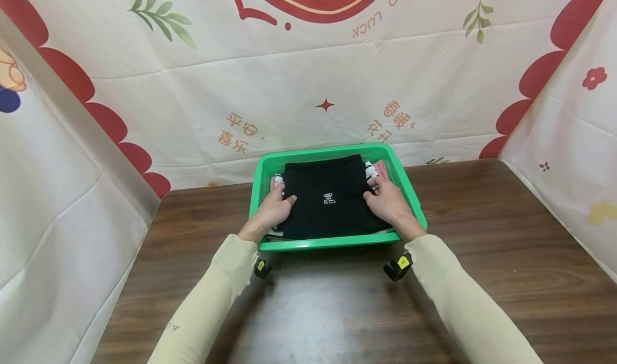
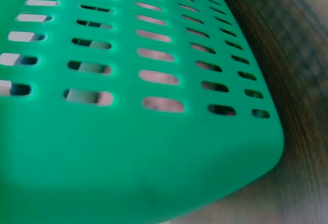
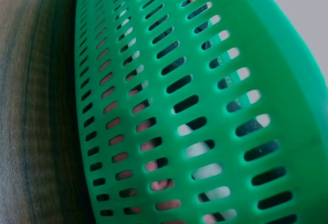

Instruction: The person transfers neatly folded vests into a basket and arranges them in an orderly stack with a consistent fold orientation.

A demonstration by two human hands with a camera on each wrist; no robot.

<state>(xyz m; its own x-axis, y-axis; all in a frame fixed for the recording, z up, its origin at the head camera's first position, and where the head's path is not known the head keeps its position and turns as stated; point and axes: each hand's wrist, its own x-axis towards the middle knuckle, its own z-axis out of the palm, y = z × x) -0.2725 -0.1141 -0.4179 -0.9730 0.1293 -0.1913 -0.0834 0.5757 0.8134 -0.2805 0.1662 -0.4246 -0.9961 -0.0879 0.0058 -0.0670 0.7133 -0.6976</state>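
Note:
A folded black garment point(image 1: 325, 206) with a small white print lies in a green slotted basket point(image 1: 332, 242) in the head view. My left hand point(image 1: 275, 207) holds the garment's left edge, its thumb on top. At the opposite edge, my right hand point(image 1: 389, 201) grips it likewise, with the fingers partly hidden inside the basket. Pink cloth point(image 1: 381, 168) and white-and-black patterned cloth point(image 1: 371, 172) show beneath the garment. Both wrist views are filled by the basket wall point(image 2: 128, 152), point(image 3: 179, 85), with pieces of cloth visible through its slots; neither hand shows clearly there.
The basket stands on a dark brown wooden table point(image 1: 202, 219), close to its back edge. A white printed curtain point(image 1: 299, 96) hangs behind and along both sides. Black wrist cameras point(image 1: 398, 267) hang below the sleeves, near the basket's front rim.

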